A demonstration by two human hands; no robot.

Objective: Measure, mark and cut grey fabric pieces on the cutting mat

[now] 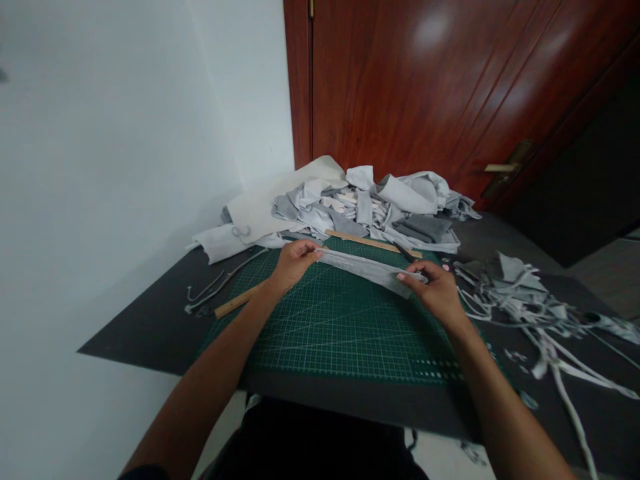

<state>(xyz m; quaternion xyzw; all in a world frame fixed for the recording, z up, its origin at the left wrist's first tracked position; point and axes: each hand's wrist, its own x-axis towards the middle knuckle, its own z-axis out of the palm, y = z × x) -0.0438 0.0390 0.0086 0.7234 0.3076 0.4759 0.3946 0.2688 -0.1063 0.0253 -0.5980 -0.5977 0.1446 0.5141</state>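
Observation:
Between my two hands a strip of light grey fabric is stretched out over the green cutting mat. My left hand pinches its left end between thumb and fingers. At the other end, my right hand is closed on the fabric, and a flap of cloth hangs down beside the thumb. A wooden ruler lies along the mat's far edge, just beyond the strip. Another wooden ruler lies partly behind my left forearm. What looks like dark scissors rests near my right hand, partly hidden.
A heap of grey and white fabric pieces fills the back of the black table, against the wall and a wooden door. Tangled fabric scraps spread over the right side. Thin cords lie at left.

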